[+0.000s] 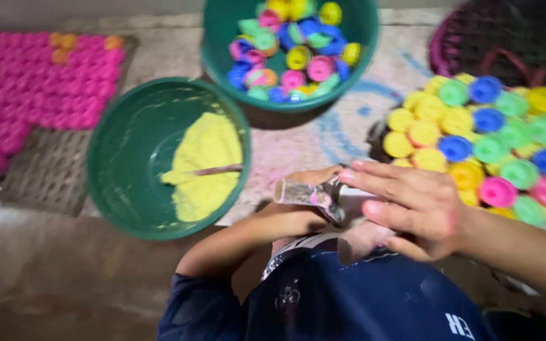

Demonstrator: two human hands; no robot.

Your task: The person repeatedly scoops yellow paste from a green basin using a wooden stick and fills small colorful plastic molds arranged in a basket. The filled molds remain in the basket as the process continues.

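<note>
Nearest the camera, the person's right hand (412,211) lies fingers-out across a small clear tube-shaped mould (314,194), gripping it from the right, while the left hand (308,183) comes up from beneath and is mostly hidden behind the mould; whether it is closed around the mould cannot be told. The mould sits right between the two hands, just above the dark blue shirt (349,300).

Just left of the hands, a green bowl (118,170) holds yellow powder (206,167) with a stick (216,169) resting in it, and plenty of powder is left.

To the right, a cluster of finished pieces (488,148) in yellow, green, blue and pink is laid out close-packed, so a good share looks done.

Far left, a mat of pink pieces (33,82) covers much of a woven tray (52,173), part still bare.

Farthest off, a second green bowl (216,38) is heaped with mixed-colour caps (292,50).
</note>
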